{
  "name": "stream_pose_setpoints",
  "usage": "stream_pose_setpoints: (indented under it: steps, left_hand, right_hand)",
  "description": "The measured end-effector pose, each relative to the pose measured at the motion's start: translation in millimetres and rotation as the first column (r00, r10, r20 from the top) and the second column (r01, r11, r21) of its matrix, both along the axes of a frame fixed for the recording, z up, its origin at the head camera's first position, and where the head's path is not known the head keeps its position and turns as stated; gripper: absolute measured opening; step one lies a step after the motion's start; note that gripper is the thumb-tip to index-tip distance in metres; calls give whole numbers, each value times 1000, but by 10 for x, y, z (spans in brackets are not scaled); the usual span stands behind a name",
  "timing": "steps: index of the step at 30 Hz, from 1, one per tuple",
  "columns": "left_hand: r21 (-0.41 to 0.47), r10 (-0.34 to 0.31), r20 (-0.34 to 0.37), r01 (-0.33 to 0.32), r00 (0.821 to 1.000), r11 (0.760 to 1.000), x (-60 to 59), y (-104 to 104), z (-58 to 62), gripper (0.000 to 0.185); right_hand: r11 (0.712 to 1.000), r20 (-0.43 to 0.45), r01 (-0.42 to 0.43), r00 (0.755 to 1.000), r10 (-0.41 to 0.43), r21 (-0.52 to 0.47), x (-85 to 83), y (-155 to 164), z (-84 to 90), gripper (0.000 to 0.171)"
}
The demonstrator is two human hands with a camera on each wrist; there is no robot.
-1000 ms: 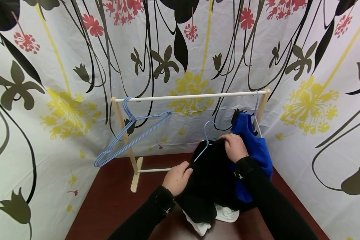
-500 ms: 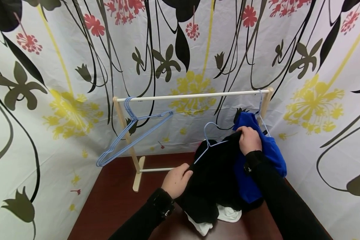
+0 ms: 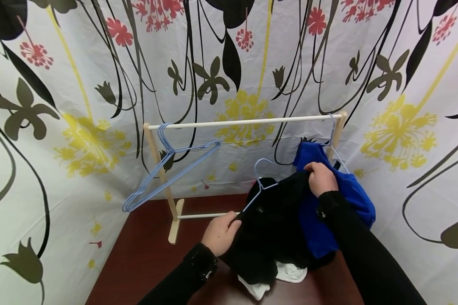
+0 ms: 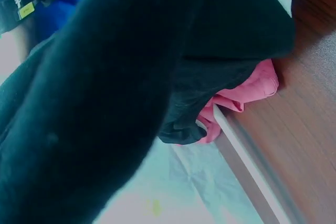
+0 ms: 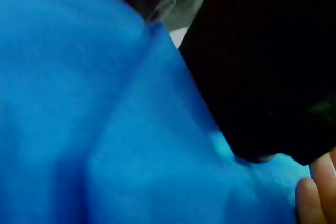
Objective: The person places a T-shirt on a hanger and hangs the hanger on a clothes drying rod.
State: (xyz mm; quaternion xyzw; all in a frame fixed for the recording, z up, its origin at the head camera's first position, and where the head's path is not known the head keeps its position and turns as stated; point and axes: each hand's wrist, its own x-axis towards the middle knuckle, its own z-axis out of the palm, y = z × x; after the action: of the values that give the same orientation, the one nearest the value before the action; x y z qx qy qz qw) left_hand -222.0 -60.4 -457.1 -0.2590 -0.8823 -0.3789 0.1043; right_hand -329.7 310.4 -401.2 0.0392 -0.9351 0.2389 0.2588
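A black garment [image 3: 278, 228] is stretched between my two hands. My left hand [image 3: 219, 235] grips its left edge, where one arm of a light blue hanger [image 3: 260, 187] runs down into the cloth. The hanger's hook stands above the neckline, off the rail, and its right arm shows over the black cloth. My right hand [image 3: 322, 180] pinches the garment's right edge, in front of a blue garment [image 3: 356, 199] hanging from the rack. In the right wrist view, fingers [image 5: 308, 200] show beside the black cloth [image 5: 262, 66]. The left wrist view hides the left fingers.
A small rack with a white rail [image 3: 244, 122] stands on the dark red table [image 3: 137, 254]. Several blue hangers [image 3: 171, 150] hang at its left end. White cloth [image 3: 290, 272] and pink cloth [image 4: 252, 85] lie under the black garment. A patterned curtain [image 3: 229, 55] surrounds the table.
My right hand has moved right, drawing the black garment's edge with it and pushing the blue garment right. More of the hanger's right arm now shows. My left hand has hardly moved.
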Motion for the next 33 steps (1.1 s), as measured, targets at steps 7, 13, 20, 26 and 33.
stream_pose_setpoints:
  steps: [7,13,20,26,33]
  left_hand:
    - [26,2,5,-2,1000,1000,-5,-2,11,16]
    - [61,0,-23,1,1000,998,24,-6,1,11]
    - [89,4,-44,0,999,996,34,1,11,10]
    - [78,12,-11,-11,1000,997,18,41,25,15]
    - [93,29,43,-33,999,995,30,147,67,12]
  right_hand:
    - [997,23,-63,998,62,44,-7,-13,-81,31]
    - [995,-13,101,995,-101,-17,72,35,-38,30]
    - [991,100,134,986,-133,-8,104,61,-33,31]
    - [992,6,91,996,-91,-90,142,-118,-4,47]
    - [979,52,-205,978,204,15,193,-581,34,52]
